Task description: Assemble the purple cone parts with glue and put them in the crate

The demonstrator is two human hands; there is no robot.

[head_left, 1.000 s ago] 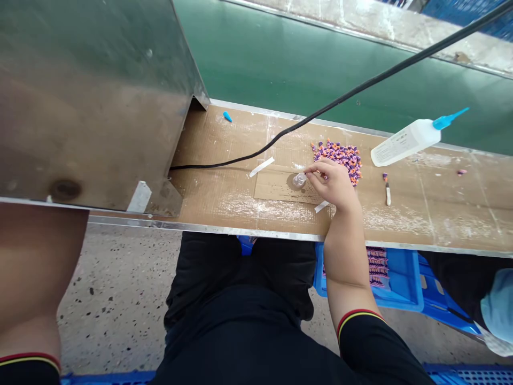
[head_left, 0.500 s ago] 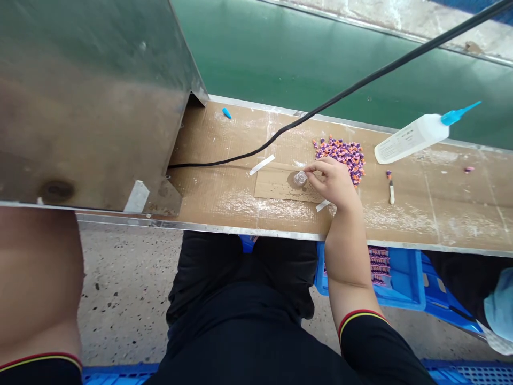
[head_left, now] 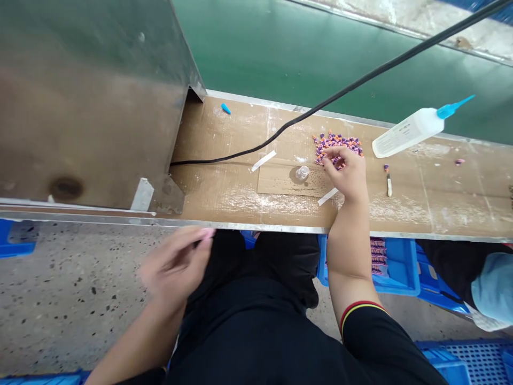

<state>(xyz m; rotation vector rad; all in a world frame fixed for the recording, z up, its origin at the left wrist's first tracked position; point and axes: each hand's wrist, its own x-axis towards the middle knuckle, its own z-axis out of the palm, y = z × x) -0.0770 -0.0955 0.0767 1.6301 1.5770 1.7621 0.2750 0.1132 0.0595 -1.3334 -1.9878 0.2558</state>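
My left hand (head_left: 178, 264), blurred by motion, is in front of the table's near edge with thumb and fingers pinched around a small pink piece (head_left: 208, 233). My right hand (head_left: 347, 168) hovers at the near side of a pile of small purple and orange pieces (head_left: 332, 140). Its thumb and forefinger are bent toward each other; whether something small sits between them cannot be made out. To its left, a small clear cup (head_left: 302, 172) stands on a cardboard strip (head_left: 274, 181) taped to the table.
A white bottle with a blue nozzle (head_left: 409, 131) leans at the right, near a small white-handled tool (head_left: 389, 186). A black cable (head_left: 340, 96) crosses above the table. A large metal housing (head_left: 92, 107) stands left. Blue trays (head_left: 401, 267) sit below the edge.
My left hand has come into view from the left, with a pink piece. My right hand has left the clear cup and moved right to the pile. The view has shifted slightly.
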